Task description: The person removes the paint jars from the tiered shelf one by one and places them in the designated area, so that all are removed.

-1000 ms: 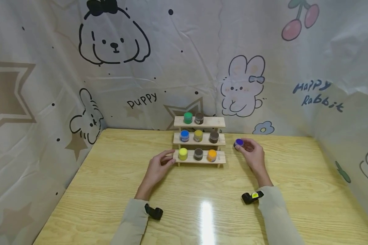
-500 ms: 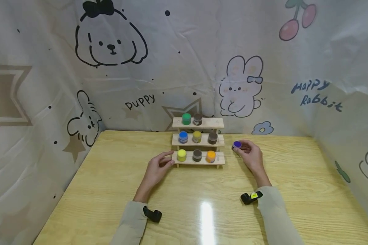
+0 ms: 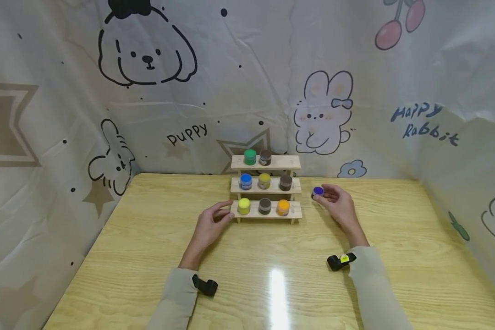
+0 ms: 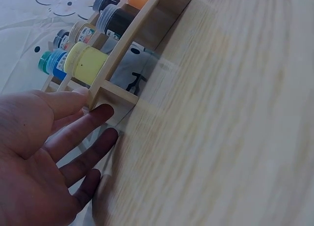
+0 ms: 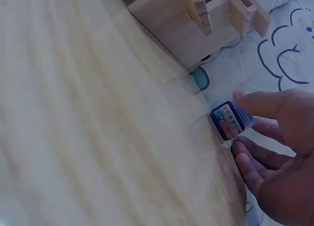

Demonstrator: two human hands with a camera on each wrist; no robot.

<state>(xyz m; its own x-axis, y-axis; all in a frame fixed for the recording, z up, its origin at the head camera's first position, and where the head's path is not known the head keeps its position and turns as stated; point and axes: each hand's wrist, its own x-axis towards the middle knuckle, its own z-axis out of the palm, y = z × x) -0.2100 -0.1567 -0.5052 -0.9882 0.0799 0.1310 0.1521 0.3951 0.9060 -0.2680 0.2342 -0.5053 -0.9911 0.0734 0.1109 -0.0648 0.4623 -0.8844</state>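
A three-tier wooden stand (image 3: 268, 212) bears small round paint jars in several colours. My left hand (image 3: 208, 228) is at the stand's left end, its fingers fairly straight. In the left wrist view the thumb and fingertips touch the end of the bottom tier, close to a yellow jar (image 4: 86, 63). To the right of the stand, my right hand (image 3: 341, 207) pinches a purple paint jar (image 3: 318, 192) between thumb and fingers. The right wrist view shows a printed label on that jar (image 5: 228, 121), held low near the table; whether it touches the wood I cannot tell.
Orange (image 3: 283, 207) and dark (image 3: 265, 206) jars share the bottom tier. Blue (image 3: 245, 182), mustard (image 3: 264, 181) and brown (image 3: 286, 183) jars fill the middle one. Green (image 3: 250, 157) and dark brown (image 3: 266, 157) jars stand on top. A printed cloth (image 3: 247, 105) hangs behind the table (image 3: 156, 215).
The whole head view shifts slightly. My right hand keeps its pinch on the purple jar, almost unmoved, and my left hand stays at the stand's left end.
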